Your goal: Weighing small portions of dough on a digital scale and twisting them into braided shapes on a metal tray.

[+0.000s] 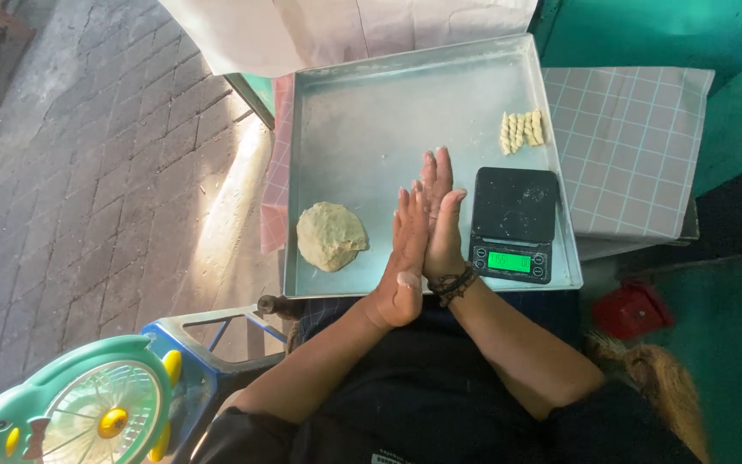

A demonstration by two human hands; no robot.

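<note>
My left hand (405, 258) and my right hand (441, 210) are pressed flat together, palm to palm, fingers straight and pointing away from me. They hover over the near right part of a large metal tray (362, 94). Whatever lies between the palms is hidden. A dark bead bracelet circles my right wrist. A round lump of pale dough (331, 235) rests on the tray, just left of my left hand. Several small twisted dough pieces (521, 131) lie in a row at the tray's far right.
A black digital scale (514, 223) with a lit green display sits in the tray's near right corner, beside my right hand. A checked cloth (629, 146) covers the table at right. A teal fish-shaped fan (87, 408) stands at lower left over brick paving.
</note>
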